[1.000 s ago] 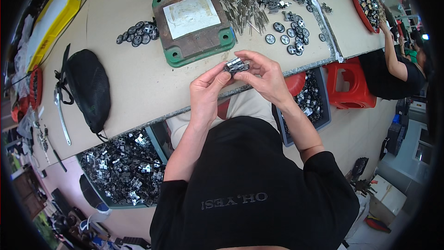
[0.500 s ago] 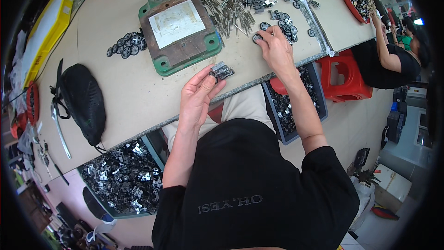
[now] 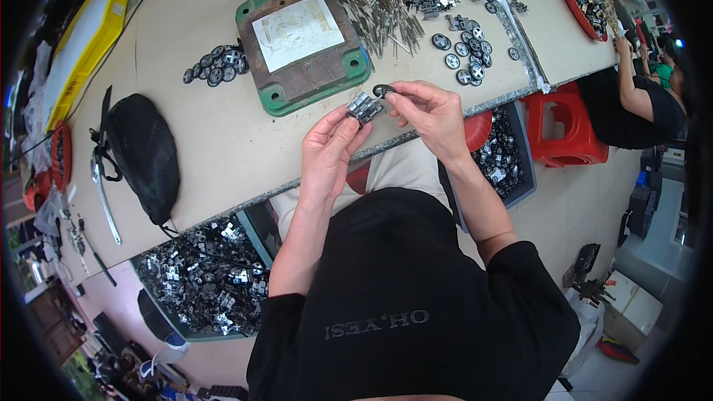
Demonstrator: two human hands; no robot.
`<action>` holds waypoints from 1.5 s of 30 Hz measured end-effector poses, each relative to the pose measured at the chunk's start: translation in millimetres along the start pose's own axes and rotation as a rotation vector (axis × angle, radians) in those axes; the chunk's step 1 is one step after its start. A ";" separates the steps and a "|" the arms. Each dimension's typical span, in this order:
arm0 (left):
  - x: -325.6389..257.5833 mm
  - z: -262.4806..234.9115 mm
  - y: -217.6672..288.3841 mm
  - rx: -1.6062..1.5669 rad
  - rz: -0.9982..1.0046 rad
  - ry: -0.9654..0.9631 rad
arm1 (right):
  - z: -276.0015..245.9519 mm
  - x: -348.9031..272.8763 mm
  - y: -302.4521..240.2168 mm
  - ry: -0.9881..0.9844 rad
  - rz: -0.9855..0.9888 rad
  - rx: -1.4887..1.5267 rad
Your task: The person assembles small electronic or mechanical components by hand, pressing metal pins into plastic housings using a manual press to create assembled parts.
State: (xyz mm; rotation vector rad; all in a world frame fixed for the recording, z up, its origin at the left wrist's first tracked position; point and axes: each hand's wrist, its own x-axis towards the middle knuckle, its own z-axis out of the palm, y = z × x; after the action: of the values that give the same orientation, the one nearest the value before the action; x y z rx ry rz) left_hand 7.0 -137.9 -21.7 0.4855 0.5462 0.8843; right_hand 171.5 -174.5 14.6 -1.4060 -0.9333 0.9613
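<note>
My left hand point(image 3: 332, 143) pinches a small dark metal-and-plastic chassis piece point(image 3: 364, 108) above the table's near edge. A small black wheel point(image 3: 383, 91) is between the thumb and fingers of my right hand point(image 3: 431, 113), against the upper right side of the chassis piece. A thin pin shows between the two. Loose black wheels with silver spokes point(image 3: 476, 48) lie at the right, and another group of wheels point(image 3: 215, 67) lies left of the press. Many thin metal pins point(image 3: 382, 11) are heaped beyond my hands.
A green-based press point(image 3: 304, 44) stands on the table. At the left lie a black mesh pouch point(image 3: 140, 160) and a wrench point(image 3: 104, 197). Bins of parts point(image 3: 204, 278) sit below the edge. A red stool point(image 3: 561, 126) and another person point(image 3: 642, 104) are at the right.
My right hand has come left from the wheel pile with a wheel and brought it to the chassis piece. My left hand still holds that piece, now turned a little.
</note>
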 end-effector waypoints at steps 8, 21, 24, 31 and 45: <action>-1.2 0.8 -1.0 0.047 0.026 0.029 | 7.7 -4.2 0.5 0.044 -0.033 0.010; -3.0 -10.3 9.2 0.060 -0.052 -0.024 | -7.4 2.2 -12.1 -0.153 -0.393 -0.342; -0.3 -9.6 7.3 0.076 -0.074 -0.049 | -11.4 11.7 -10.7 -0.319 -0.452 -0.341; -2.2 -7.1 8.2 -0.028 -0.051 -0.060 | -5.8 8.9 0.6 -0.302 -0.120 -0.078; 63.5 12.6 97.9 1.070 0.515 0.136 | 7.7 44.4 -31.4 -0.250 -0.279 -0.476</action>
State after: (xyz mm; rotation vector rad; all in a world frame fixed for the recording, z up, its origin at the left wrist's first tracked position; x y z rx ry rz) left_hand -9.5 -34.6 31.4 1.5968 1.0393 1.0677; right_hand 179.5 -128.7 44.0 -1.5089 -1.5794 0.7394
